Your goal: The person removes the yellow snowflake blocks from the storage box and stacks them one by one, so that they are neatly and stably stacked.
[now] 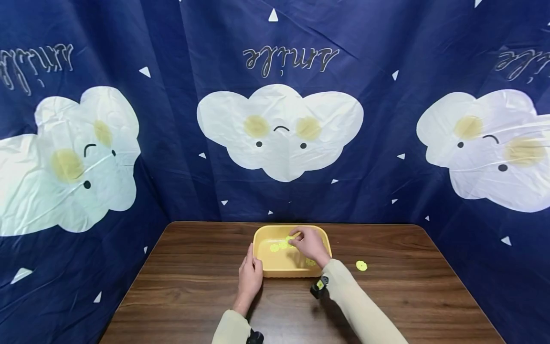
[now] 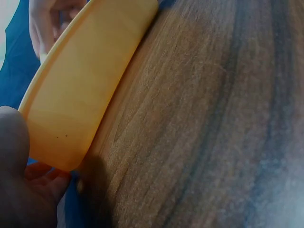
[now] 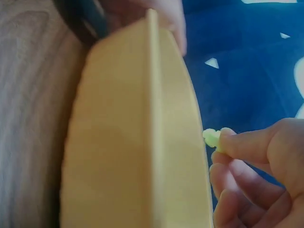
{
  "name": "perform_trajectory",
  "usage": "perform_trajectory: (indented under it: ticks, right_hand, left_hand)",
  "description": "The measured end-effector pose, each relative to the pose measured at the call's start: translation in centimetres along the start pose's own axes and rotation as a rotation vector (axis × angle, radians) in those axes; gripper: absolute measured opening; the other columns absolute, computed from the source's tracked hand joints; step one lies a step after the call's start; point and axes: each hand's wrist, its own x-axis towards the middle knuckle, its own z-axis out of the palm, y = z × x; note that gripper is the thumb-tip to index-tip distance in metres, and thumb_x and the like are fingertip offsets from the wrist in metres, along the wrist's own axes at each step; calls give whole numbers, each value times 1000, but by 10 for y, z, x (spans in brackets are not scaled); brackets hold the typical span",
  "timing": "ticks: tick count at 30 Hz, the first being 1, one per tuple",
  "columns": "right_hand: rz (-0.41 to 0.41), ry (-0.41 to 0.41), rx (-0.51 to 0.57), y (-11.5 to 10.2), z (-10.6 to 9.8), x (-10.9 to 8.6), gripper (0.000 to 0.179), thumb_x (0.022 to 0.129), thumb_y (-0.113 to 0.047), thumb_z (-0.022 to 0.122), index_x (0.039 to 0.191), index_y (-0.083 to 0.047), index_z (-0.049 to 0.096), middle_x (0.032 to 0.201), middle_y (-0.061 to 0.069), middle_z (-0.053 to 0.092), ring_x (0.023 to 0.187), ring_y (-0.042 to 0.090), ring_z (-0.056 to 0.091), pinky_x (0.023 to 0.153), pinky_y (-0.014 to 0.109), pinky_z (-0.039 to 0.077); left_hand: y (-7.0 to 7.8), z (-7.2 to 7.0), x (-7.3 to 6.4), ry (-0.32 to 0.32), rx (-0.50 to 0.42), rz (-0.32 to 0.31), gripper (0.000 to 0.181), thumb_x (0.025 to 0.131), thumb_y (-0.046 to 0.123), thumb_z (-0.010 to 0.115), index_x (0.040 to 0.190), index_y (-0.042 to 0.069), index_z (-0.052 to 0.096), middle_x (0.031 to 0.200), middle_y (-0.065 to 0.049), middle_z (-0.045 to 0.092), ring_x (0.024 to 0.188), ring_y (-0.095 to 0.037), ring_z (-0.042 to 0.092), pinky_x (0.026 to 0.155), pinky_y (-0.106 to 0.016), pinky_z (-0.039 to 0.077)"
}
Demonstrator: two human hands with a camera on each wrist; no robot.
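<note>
A yellow rectangular tray [image 1: 283, 273] stands on the table. My left hand [image 1: 250, 277] rests along its left wall, fingers straight against the outside and the thumb at the near left corner. In the left wrist view, the thumb [image 2: 12, 137] touches the tray's rim. Over the inside of the tray, my right hand [image 1: 310, 244] pinches a yellow-green flower-shaped piece [image 3: 211, 137] between thumb and forefinger. Several similar flower pieces [image 1: 274, 248] lie on the tray floor, partly hidden by the right hand.
One more flower piece [image 1: 361, 265] lies on the brown wooden table [image 1: 193, 286], right of the tray. A dark blue curtain [image 1: 180, 191] with clouds surrounds the back and sides. Each wrist carries a small black camera [image 1: 319, 287].
</note>
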Motion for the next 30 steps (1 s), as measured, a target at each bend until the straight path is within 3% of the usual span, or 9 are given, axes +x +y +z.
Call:
perform_trajectory:
  ticks: [6,14,21,25,30]
  right_hand:
    - [-33,78,26,13,-38,-10,13,87,-16,79,99,-11,79,80,0,75,71,12,67,66,27,53]
    - [27,168,-38,51,-85,-22,13,92,-16,73,101,-9,80,86,2,76,73,10,63,67,23,49]
    - [129,199,-84,83,-111,-37,18,93,-15,71,106,-4,77,88,6,75,76,12,61,69,28,48]
    - [208,191,-101,98,-121,-46,16,93,-17,72,101,-4,75,85,5,73,74,12,59,68,28,46]
    - [246,172,-134,117,-128,-61,12,93,-17,71,94,-6,75,82,4,72,73,13,58,66,28,45]
  left_hand:
    - [1,-1,-2,-9,6,-33,54,99,6,51,152,4,45,140,-25,59,127,-39,59,105,-54,48]
    - [1,-1,1,-61,-5,-88,55,101,10,48,155,5,40,147,-24,54,133,-38,55,111,-52,45]
    - [1,-1,3,-56,-9,-65,55,101,10,47,155,5,41,147,-24,53,133,-38,55,110,-51,45]
    - [1,-1,3,-52,-15,-66,55,101,10,47,155,5,41,147,-25,53,133,-37,55,110,-51,45]
    - [2,0,2,-48,-6,-60,54,101,10,47,155,5,41,146,-25,54,132,-38,55,110,-52,46]
